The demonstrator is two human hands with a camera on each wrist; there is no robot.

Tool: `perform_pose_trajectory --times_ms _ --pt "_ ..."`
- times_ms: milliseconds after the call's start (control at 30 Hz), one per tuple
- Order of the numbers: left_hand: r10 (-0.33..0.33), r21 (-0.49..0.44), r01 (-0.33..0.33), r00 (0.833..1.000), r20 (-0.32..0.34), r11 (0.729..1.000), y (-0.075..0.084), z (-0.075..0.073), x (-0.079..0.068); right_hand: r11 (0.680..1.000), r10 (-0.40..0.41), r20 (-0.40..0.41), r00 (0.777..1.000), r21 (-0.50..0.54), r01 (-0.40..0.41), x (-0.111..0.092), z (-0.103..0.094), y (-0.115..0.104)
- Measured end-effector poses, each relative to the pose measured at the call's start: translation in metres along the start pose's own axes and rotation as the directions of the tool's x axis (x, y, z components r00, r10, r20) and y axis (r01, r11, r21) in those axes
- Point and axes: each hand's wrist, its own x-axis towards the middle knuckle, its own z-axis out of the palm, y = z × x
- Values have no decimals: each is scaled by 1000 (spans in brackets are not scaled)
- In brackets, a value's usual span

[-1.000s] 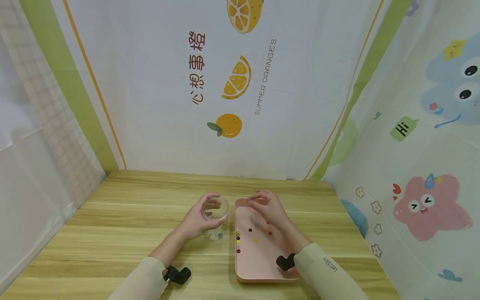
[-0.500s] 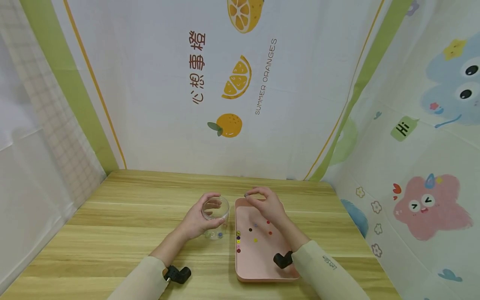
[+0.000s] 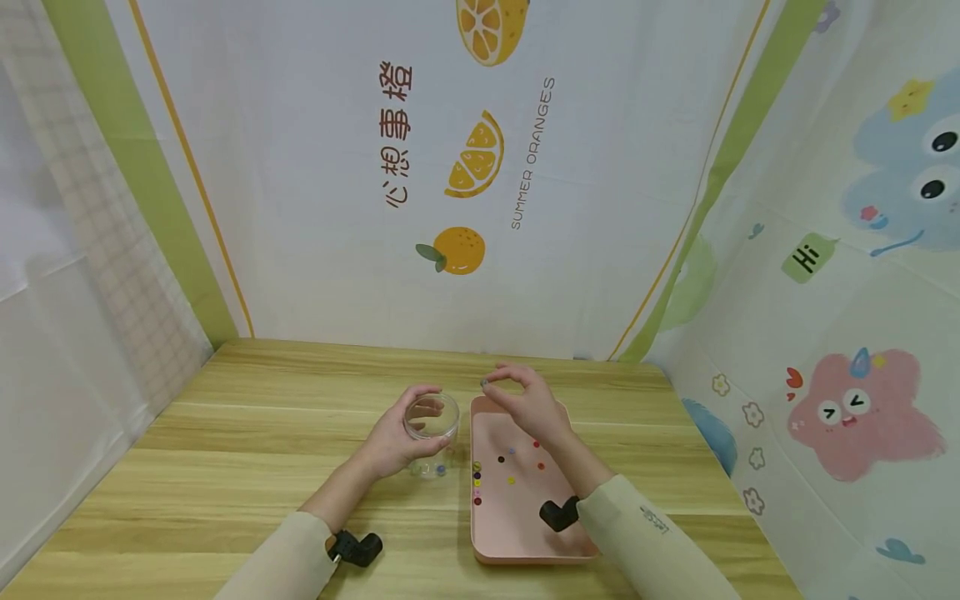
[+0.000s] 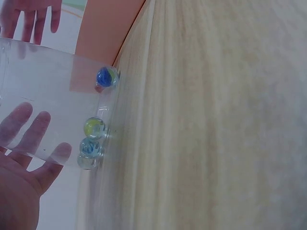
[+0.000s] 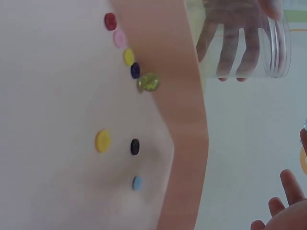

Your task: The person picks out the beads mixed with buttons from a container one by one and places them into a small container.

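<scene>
My left hand (image 3: 390,440) grips a clear, wide-mouthed jar (image 3: 432,463) that stands on the table. Several glass marbles lie at the jar's bottom, among them a blue one (image 4: 107,76) and a yellow-green one (image 4: 94,127). Thumb and index finger of my right hand (image 3: 529,408) pinch a small glass marble (image 3: 484,383) above the far left corner of the pink tray (image 3: 525,546), to the right of the jar's mouth. In the tray, a yellowish marble (image 5: 149,82) touches the side wall, close to a dark button (image 5: 135,70).
More buttons lie in the tray: yellow (image 5: 128,56), pink (image 5: 119,39) and dark red (image 5: 111,21) ones line its left side, while a black one (image 3: 501,459) and others are scattered. The wooden table (image 3: 247,442) reaches back to a printed curtain (image 3: 337,283).
My right hand has lifted slightly and moved left and away from me, carrying the pinched marble from over the tray towards the jar. My left hand and the jar have stayed put.
</scene>
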Motion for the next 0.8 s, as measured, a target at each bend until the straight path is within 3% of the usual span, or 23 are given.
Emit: perform_pose_trajectory --times_ms 200,800 --pt "-6 -11 6 1000 2 1000 0 0 1 998 -53 16 998 18 52 3 3 -9" --pt "3 -57 -2 1000 23 998 1 0 0 997 -70 64 995 49 67 4 19 -30"
